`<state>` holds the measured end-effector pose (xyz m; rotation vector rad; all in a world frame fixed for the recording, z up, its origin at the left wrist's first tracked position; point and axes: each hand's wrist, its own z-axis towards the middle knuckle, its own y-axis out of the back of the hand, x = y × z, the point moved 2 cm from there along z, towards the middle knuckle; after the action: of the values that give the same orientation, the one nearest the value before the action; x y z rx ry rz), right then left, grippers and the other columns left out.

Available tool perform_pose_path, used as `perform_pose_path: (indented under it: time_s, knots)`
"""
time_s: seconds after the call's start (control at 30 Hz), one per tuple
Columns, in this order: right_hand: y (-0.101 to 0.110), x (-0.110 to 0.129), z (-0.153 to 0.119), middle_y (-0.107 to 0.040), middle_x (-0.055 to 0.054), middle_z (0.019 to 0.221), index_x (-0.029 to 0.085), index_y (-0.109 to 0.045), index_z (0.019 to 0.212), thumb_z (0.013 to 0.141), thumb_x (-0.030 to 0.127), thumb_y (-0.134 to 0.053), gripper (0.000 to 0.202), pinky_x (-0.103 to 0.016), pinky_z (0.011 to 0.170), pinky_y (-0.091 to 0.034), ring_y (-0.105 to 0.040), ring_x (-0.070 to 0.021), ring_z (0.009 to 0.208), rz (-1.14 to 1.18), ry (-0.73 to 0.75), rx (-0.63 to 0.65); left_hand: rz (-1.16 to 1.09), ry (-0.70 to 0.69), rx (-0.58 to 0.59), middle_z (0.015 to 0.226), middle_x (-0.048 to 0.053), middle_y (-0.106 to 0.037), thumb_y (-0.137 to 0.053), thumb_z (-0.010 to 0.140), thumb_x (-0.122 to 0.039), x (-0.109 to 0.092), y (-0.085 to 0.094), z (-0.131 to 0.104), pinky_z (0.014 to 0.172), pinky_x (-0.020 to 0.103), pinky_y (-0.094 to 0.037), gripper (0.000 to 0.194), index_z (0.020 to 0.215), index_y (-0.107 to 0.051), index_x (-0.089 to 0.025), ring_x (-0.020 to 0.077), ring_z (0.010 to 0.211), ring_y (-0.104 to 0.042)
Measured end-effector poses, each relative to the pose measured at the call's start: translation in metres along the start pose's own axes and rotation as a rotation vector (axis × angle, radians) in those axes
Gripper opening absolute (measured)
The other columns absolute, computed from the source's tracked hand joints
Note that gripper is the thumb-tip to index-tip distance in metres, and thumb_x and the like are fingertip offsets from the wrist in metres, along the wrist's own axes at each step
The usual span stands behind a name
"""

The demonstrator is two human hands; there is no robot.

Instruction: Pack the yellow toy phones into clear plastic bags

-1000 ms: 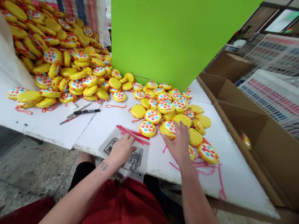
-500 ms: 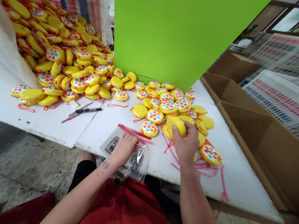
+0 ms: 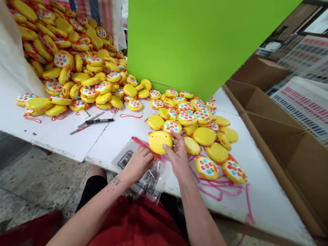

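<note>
My right hand [image 3: 177, 153] pinches a yellow animal-shaped toy [image 3: 159, 142], plain side up, between thumb and fingers. It is just above the table, beside my left hand [image 3: 140, 164]. Those left fingers are curled on the pink-edged top of a clear zip bag [image 3: 148, 181] with dark print, which overhangs the table's front edge. How wide the bag's mouth stands cannot be seen. Around my right hand lie loose yellow toys [image 3: 205, 136], some plain side up, others showing white faces with coloured dots.
A big heap of the same toys [image 3: 79, 58] spills from a white sack [image 3: 7, 46] at left. Pens [image 3: 100, 121] lie left of the bag. A green panel [image 3: 204, 36] stands behind. Pink strips [image 3: 221, 188] lie at right, near cardboard boxes [image 3: 294, 155].
My right hand has moved left from the loose toys with one yellow toy, bringing it to the zip bag's top edge. My left hand stays on the bag.
</note>
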<state>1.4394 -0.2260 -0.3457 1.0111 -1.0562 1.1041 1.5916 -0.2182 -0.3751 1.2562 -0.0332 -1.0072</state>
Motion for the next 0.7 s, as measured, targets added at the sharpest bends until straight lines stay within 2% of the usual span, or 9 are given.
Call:
perform_pose_path:
  time_s: [0.17,0.27,0.33,0.43,0.53,0.6,0.7]
  knots:
    - [-0.003,-0.016,-0.011,-0.059,-0.009,0.122,0.024,-0.046,0.131,0.082,0.035,-0.054,0.051,-0.037,0.084,-0.051,-0.059,-0.0220,0.102,-0.205,0.033,0.071,-0.064,0.057,-0.130,0.086,0.007,-0.062,-0.054,0.090,-0.033,0.003,0.002,-0.004,0.080,0.037,-0.042,0.018,0.095,-0.061,-0.016,0.0214,0.086,-0.053]
    - [-0.001,-0.014,-0.015,-0.064,-0.009,0.115,0.023,-0.057,0.119,0.089,0.036,-0.044,0.035,-0.042,0.091,-0.046,-0.059,-0.0239,0.104,-0.406,0.045,0.122,-0.047,0.076,-0.197,0.086,0.007,-0.062,-0.051,0.091,-0.031,0.003,0.004,-0.004,0.082,0.037,-0.041,0.018,0.093,-0.064,-0.017,0.0213,0.087,-0.053]
    - [0.004,-0.011,-0.017,-0.068,-0.008,0.106,0.023,-0.065,0.105,0.092,0.037,-0.040,0.032,-0.045,0.092,-0.043,-0.059,-0.0258,0.102,-0.565,0.077,0.158,-0.026,0.072,-0.209,0.086,0.007,-0.062,-0.049,0.092,-0.030,0.002,0.005,-0.004,0.082,0.037,-0.042,0.020,0.092,-0.065,-0.018,0.0212,0.087,-0.052]
    - [0.015,-0.009,-0.021,-0.067,-0.011,0.098,0.022,-0.067,0.099,0.093,0.042,-0.039,0.036,-0.045,0.089,-0.043,-0.059,-0.0277,0.099,-0.721,0.127,0.104,-0.019,0.067,-0.201,0.085,0.007,-0.061,-0.050,0.092,-0.029,0.002,0.007,-0.003,0.083,0.038,-0.042,0.020,0.087,-0.066,-0.018,0.0214,0.087,-0.052]
    - [0.025,-0.013,-0.027,-0.066,-0.012,0.100,0.020,-0.062,0.113,0.091,0.047,-0.042,0.040,-0.042,0.084,-0.046,-0.060,-0.0268,0.094,-0.732,0.065,-0.016,-0.096,0.109,-0.214,0.106,0.010,-0.060,-0.053,0.090,-0.028,0.005,0.009,-0.001,0.093,0.042,-0.040,0.015,0.086,-0.064,-0.018,0.0233,0.103,-0.050]
    - [0.025,-0.016,-0.030,-0.067,-0.010,0.097,0.021,-0.058,0.120,0.090,0.046,-0.044,0.042,-0.040,0.079,-0.047,-0.061,-0.0253,0.088,-0.690,0.015,-0.002,-0.183,0.160,-0.167,0.119,0.010,-0.058,-0.055,0.088,-0.027,0.007,0.011,0.002,0.099,0.045,-0.036,0.011,0.085,-0.062,-0.018,0.0245,0.112,-0.048]
    - [0.017,-0.020,-0.031,-0.067,-0.004,0.084,0.022,-0.056,0.124,0.089,0.036,-0.043,0.040,-0.036,0.072,-0.048,-0.061,-0.0215,0.076,-0.561,-0.030,0.068,-0.254,0.254,-0.022,0.106,0.007,-0.063,-0.056,0.086,-0.027,0.005,0.019,0.008,0.105,0.050,-0.027,0.009,0.082,-0.059,-0.019,0.0235,0.105,-0.052]
